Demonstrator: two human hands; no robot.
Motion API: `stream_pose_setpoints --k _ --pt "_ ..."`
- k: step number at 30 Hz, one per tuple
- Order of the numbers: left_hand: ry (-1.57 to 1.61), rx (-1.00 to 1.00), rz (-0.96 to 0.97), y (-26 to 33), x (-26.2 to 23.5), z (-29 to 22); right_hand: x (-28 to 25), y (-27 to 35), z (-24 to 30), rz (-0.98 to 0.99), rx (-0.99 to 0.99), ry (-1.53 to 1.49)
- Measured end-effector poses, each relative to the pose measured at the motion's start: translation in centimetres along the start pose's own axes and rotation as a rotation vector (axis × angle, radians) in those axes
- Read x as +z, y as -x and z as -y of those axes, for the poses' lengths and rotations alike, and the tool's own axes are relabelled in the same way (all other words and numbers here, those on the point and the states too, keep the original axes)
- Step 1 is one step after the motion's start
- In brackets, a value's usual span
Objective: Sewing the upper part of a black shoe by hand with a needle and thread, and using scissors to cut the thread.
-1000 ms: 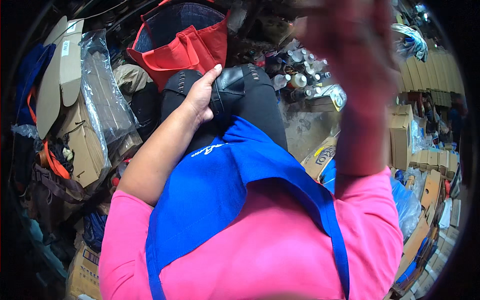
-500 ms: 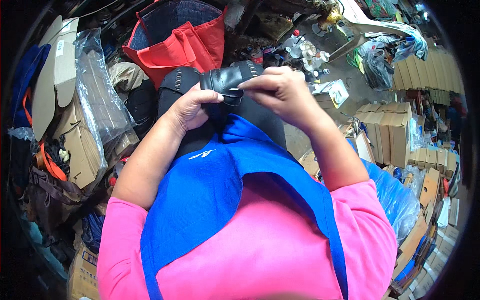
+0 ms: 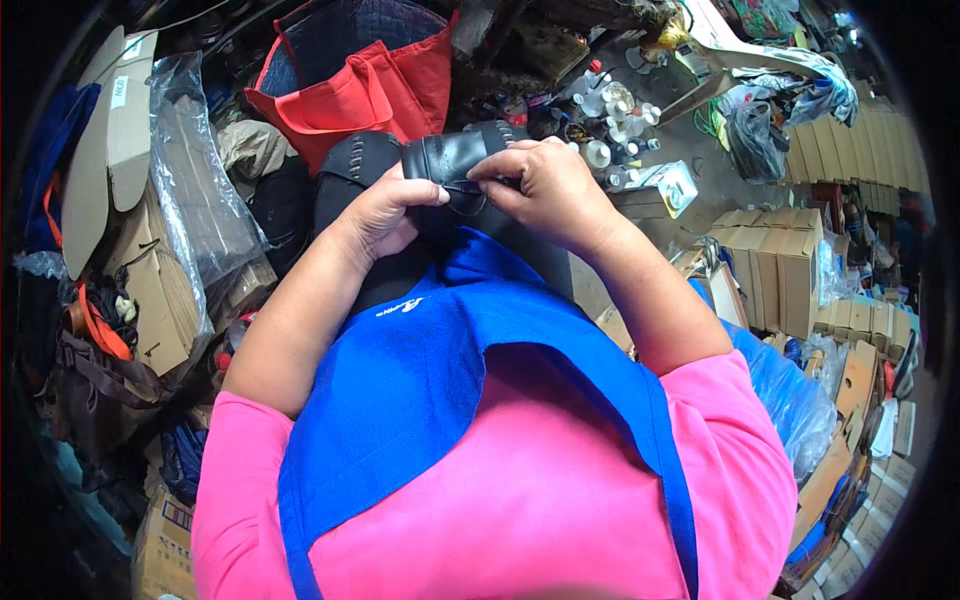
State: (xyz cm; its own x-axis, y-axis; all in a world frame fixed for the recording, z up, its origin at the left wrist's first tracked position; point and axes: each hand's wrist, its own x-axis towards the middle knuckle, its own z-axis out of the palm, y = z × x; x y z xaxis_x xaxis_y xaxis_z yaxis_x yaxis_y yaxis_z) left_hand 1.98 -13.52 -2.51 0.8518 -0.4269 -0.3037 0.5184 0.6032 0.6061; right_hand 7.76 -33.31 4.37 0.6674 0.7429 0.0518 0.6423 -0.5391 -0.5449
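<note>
A shiny black leather piece [image 3: 443,156] lies across my lap, bent into a band, with stitching along part of it. My left hand [image 3: 385,212] is closed on its near left edge, the thumb laid on top. At the near right edge my right hand [image 3: 548,190] is closed in a pinch, thumb and forefinger together against the leather. A thin dark thread [image 3: 468,208] loops below that edge. Whatever lies between the right fingertips is too small to make out. A blue apron [image 3: 400,390] covers my front below the hands.
Beyond my knees stands an open red bag [image 3: 350,100]. Several bottles [image 3: 615,105] crowd the floor at far right. Cardboard boxes [image 3: 770,265] and blue plastic wrap [image 3: 780,390] lie on the right. Flat cardboard [image 3: 160,285] and a clear plastic-wrapped bundle [image 3: 200,190] lean on the left.
My right hand has moved a little left and lower, its fingertips now against the leather edge. The left hand keeps its grip in nearly the same place.
</note>
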Motion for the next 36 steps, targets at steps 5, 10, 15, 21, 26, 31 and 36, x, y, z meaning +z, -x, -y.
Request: stream_pose_setpoints --k 5,10,15,21,26,31,36 --pt "0.011 -0.020 -0.017 0.2 0.2 -0.3 0.9 -0.1 0.2 -0.002 0.012 0.010" --pt "-0.054 0.080 -0.169 1.9 1.1 0.0 1.3 0.3 -1.6 0.055 0.292 -0.508" --pt "-0.084 0.059 -0.289 2.6 0.0 0.7 1.9 0.0 -2.7 0.189 0.433 -0.870" --pt "-0.057 0.065 -0.233 2.2 -0.4 1.1 2.8 0.2 -3.4 0.221 0.486 -1.040" --pt "-0.053 0.058 -0.216 2.3 -0.1 1.1 3.8 0.3 -3.2 0.181 0.507 -1.074" --pt "-0.549 -0.017 -0.099 3.6 -2.1 -1.5 4.3 -0.1 -2.5 0.213 0.423 -1.066" --pt "-1.065 0.404 -0.616 15.8 -2.5 -15.8 3.7 0.3 -2.4 0.138 0.402 -0.964"
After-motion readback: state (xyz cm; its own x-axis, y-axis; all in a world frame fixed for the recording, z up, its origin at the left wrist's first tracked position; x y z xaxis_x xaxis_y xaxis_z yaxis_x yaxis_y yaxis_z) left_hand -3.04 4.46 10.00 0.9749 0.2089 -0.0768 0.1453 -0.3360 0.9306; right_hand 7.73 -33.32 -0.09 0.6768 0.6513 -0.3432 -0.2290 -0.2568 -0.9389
